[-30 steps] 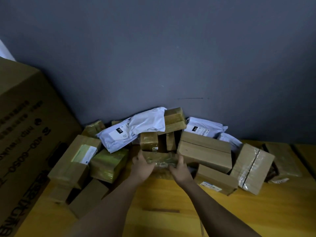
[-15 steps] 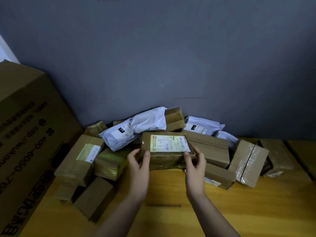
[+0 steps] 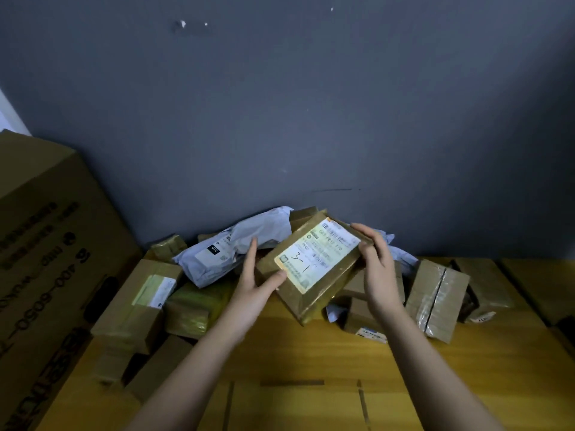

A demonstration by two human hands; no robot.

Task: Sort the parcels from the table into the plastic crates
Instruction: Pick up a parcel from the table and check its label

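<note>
Parcels cover the far side of the wooden table [image 3: 311, 362], heaped against the grey wall [image 3: 311, 104]. Going left to right: big cardboard carton [image 3: 46, 259] stands at the left edge, just beside the heap. Next, labelled brown box [image 3: 140, 300] tilted on smaller boxes, then yellow-taped parcel [image 3: 193, 309] under the grey mailer bag [image 3: 236, 244], which lies across the heap's top.

Left hand [image 3: 252, 290]: fingers mostly straight behind the lower-left edge of the held parcel [image 3: 311, 269], thumb pressing its front face near the label [image 3: 317, 253]. More a prop than a clamp. Parcel is lifted clear of the table, above the heap, tilted with the label face toward the camera, likely so the handwritten "3-1" can be read to pick a crate.

Right hand [image 3: 376, 269]: fingers curled round the parcel's upper-right edge, gripping it, probably carrying most of the weight.

Further right, taped box [image 3: 435, 300] stands on end, another brown box [image 3: 485, 287] behind it.

No plastic crates in view, so the destination can't be told. Step in hand, judged: reading the label before carrying off. Many parcels remain, so the task looks early.
</note>
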